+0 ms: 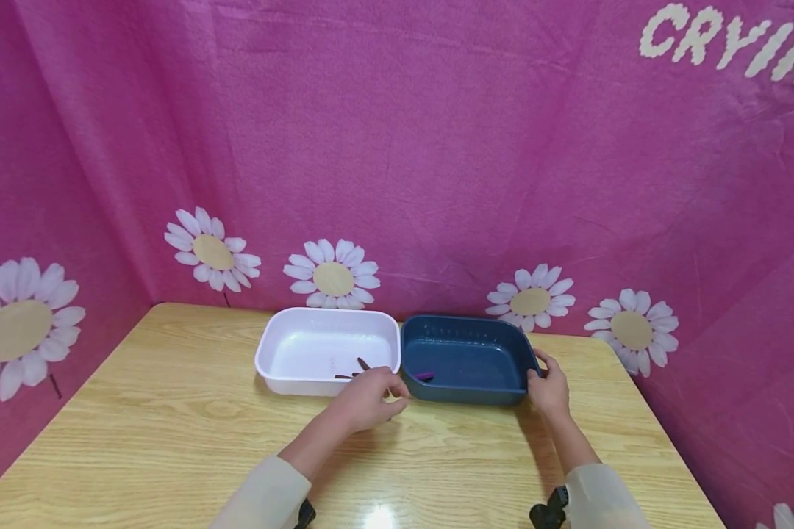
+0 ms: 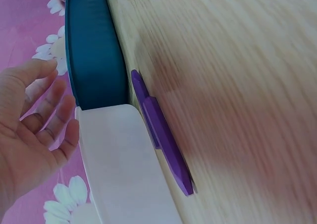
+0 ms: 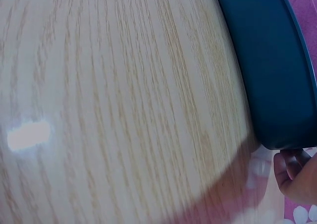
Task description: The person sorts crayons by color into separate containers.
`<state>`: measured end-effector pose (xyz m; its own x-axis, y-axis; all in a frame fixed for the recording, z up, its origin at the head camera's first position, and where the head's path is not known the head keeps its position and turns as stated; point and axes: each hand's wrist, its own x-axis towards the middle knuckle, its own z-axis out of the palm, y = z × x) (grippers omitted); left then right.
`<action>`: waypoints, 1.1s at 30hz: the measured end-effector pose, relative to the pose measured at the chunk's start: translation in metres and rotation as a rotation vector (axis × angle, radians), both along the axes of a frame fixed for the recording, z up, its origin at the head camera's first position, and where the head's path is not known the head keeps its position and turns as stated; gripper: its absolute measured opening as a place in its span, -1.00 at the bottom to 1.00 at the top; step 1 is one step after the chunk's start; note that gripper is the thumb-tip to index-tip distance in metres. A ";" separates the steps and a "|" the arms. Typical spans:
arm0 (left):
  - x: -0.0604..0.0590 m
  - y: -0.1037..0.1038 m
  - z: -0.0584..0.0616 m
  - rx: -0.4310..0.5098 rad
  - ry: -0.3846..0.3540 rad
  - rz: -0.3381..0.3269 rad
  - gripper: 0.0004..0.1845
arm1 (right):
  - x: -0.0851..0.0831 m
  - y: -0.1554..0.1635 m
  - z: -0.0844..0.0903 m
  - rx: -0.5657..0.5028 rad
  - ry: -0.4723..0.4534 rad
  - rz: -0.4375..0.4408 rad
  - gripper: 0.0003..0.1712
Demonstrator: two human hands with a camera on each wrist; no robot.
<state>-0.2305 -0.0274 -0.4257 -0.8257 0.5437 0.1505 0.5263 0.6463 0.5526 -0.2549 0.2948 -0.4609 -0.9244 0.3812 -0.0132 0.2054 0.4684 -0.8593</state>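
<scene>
My left hand hovers in front of the spot where the white bin and the dark blue bin meet. Its fingers are loosely bent with nothing between them. Below it, a purple pen lies on the table along the white bin's front wall, mostly hidden by the hand in the head view. With thumb and fingers, my right hand grips the blue bin's right end at the rim. A small purple item lies inside the blue bin. Slim dark brown items lie in the white bin, partly behind my left hand.
Both bins stand side by side near the back edge of a wood-grain table. Behind and beside it hangs a pink cloth printed with white daisies. Light glares off the tabletop near the front.
</scene>
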 end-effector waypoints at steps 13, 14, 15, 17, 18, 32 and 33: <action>0.007 -0.023 -0.010 0.013 -0.035 0.026 -0.85 | 0.001 0.000 -0.003 0.022 0.026 -0.009 -0.44; 0.007 -0.025 -0.010 0.011 -0.029 0.024 -0.85 | 0.000 0.000 -0.003 0.024 0.029 -0.010 -0.44; 0.007 -0.027 -0.011 0.009 -0.021 0.022 -0.85 | 0.000 0.000 -0.003 0.028 0.031 -0.012 -0.44; 0.008 -0.032 -0.012 0.016 -0.013 0.015 -0.85 | 0.001 0.000 -0.003 0.037 0.034 -0.016 -0.45; 0.008 -0.034 -0.014 0.018 0.001 0.011 -0.87 | 0.001 0.000 -0.003 0.037 0.034 -0.016 -0.45; 0.010 -0.062 -0.029 0.069 -0.003 0.007 -0.92 | 0.003 -0.002 0.003 -0.001 0.007 0.005 -0.44; 0.010 -0.063 -0.029 0.072 -0.003 0.008 -0.93 | 0.004 -0.003 0.003 -0.001 0.007 0.005 -0.44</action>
<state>-0.2204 -0.0899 -0.4551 -0.8304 0.5251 0.1861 0.5194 0.6090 0.5995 -0.2513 0.2921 -0.4582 -0.9263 0.3766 -0.0067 0.1968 0.4687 -0.8611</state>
